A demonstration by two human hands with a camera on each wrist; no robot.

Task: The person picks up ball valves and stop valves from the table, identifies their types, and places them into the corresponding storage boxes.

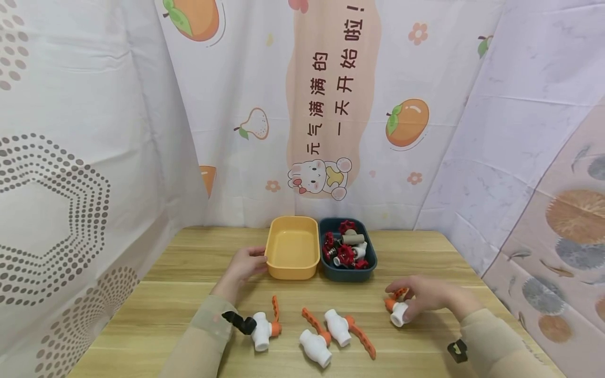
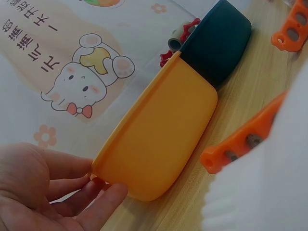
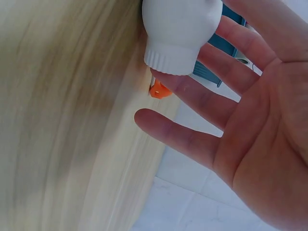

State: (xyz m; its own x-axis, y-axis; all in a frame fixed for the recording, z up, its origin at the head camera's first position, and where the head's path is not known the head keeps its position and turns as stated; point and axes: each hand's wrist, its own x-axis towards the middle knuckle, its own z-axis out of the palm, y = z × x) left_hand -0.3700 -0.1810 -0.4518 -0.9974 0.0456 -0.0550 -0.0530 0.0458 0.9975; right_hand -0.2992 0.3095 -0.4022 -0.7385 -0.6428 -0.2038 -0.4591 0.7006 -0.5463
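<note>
My left hand (image 1: 248,265) is at the left side of a yellow bin (image 1: 269,272), with its fingertips touching the outer wall near the rim. In the left wrist view, the fingers (image 2: 72,166) reach the bin's corner. Over on the right, my right hand (image 1: 423,296) holds a white ball valve (image 1: 399,313) with an orange handle between thumb and fingers. The right wrist view shows its white body (image 3: 180,33) near the fingertips, with the lower fingers spread; the thumb's contact is hidden there.
Right beside the yellow bin stands a dark blue bin (image 1: 350,275) holding several red-handled valves and pipe fittings. Three more orange-handled white ball valves lie on the wooden table: a left one (image 1: 261,332), a middle one (image 1: 315,347) and another (image 1: 337,327). Printed cloth (image 1: 236,173) hangs behind.
</note>
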